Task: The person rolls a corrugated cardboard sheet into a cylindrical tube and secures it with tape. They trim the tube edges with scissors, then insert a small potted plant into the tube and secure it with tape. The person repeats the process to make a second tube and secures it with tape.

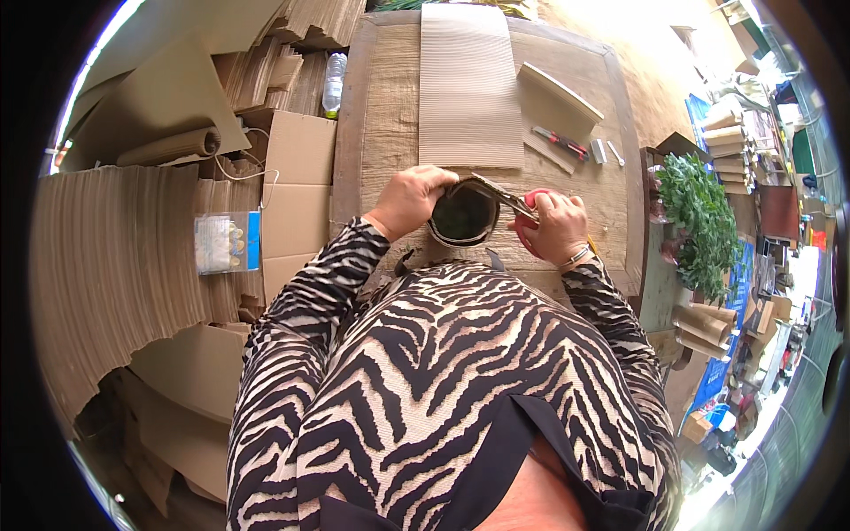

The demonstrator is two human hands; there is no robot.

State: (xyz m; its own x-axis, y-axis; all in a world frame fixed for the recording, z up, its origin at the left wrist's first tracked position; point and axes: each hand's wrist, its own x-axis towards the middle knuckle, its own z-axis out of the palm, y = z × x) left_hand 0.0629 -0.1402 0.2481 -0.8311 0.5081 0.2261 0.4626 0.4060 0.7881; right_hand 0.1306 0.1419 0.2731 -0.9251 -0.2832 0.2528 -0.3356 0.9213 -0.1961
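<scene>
Head view: near the body, the left hand (410, 202) pinches the rim of a round brown cardboard tube (462, 242), apparently steadying it against the red-handled scissors (524, 234) the right hand (560, 227) grips; beyond, a ribbed tan cardboard sheet (469, 88) lies flat on the wooden worktop (390, 97).

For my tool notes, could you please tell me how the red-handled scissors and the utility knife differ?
The scissors are in the right hand, while the utility knife lies on the wooden table. The scissors have looped handles; the utility knife has one straight handle. Both show red.
</scene>
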